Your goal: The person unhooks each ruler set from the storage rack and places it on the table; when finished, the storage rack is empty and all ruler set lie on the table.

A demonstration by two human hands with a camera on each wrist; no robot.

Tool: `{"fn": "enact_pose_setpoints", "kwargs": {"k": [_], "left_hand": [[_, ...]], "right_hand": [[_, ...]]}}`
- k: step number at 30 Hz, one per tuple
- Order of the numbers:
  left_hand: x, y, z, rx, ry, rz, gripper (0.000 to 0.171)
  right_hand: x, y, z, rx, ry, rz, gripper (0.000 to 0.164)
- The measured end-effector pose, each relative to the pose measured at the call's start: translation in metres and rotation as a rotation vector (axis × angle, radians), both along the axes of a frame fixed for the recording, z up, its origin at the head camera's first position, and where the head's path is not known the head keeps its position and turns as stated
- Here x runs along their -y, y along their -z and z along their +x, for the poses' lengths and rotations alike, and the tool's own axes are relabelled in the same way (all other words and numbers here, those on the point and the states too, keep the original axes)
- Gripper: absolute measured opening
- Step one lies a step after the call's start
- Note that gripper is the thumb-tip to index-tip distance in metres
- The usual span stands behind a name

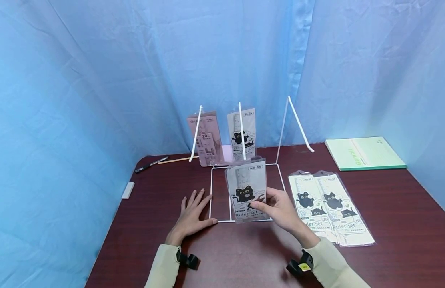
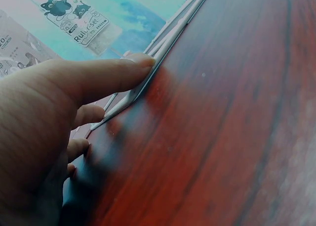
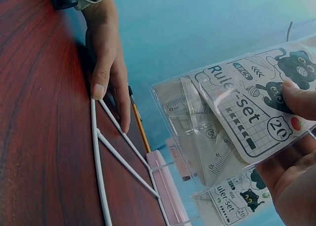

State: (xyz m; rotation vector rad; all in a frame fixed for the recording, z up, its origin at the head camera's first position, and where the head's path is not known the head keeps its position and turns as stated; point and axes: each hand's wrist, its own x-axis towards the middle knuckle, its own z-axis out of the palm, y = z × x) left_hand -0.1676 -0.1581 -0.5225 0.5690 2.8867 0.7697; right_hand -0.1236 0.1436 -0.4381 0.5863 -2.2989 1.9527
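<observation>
My right hand [image 1: 282, 208] pinches a clear packet holding a ruler set [image 1: 245, 188], its card printed with black cats; the thumb lies across the front. In the right wrist view, transparent rulers show inside the packet [image 3: 202, 132]. The packet is held above the base of a white wire display rack [image 1: 211, 192]. My left hand [image 1: 191, 216] lies on the table with fingers spread, thumb and fingertips at the base's left front corner. From the rack's hooks hang a pink ruler packet [image 1: 211, 140] on the left and another cat ruler set [image 1: 236, 120] in the middle. The right hook [image 1: 300, 126] is bare.
Two piles of cat ruler packets [image 1: 312, 204] lie on the table to the right, with a green notebook [image 1: 366, 154] behind them. A black pen [image 1: 150, 164], a pencil [image 1: 177, 160] and a white eraser-like block [image 1: 127, 191] lie at left. Blue curtains [image 1: 136, 72] surround the table.
</observation>
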Motion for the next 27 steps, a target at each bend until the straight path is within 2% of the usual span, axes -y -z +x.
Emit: {"fn": "enact_pose_setpoints", "kwargs": {"k": [12, 22, 27], "left_hand": [[0.0, -0.001, 0.001, 0.011, -0.004, 0.0, 0.086], [0.0, -0.002, 0.0, 0.023, 0.007, -0.027, 0.088], [0.001, -0.002, 0.0, 0.021, 0.006, -0.009, 0.087]], "right_hand": [[0.0, -0.004, 0.007, -0.051, -0.039, -0.019, 0.024], [-0.01, -0.003, 0.015, -0.056, -0.021, 0.009, 0.027], [-0.019, 0.001, 0.017, -0.044, -0.003, 0.028, 0.026]]}}
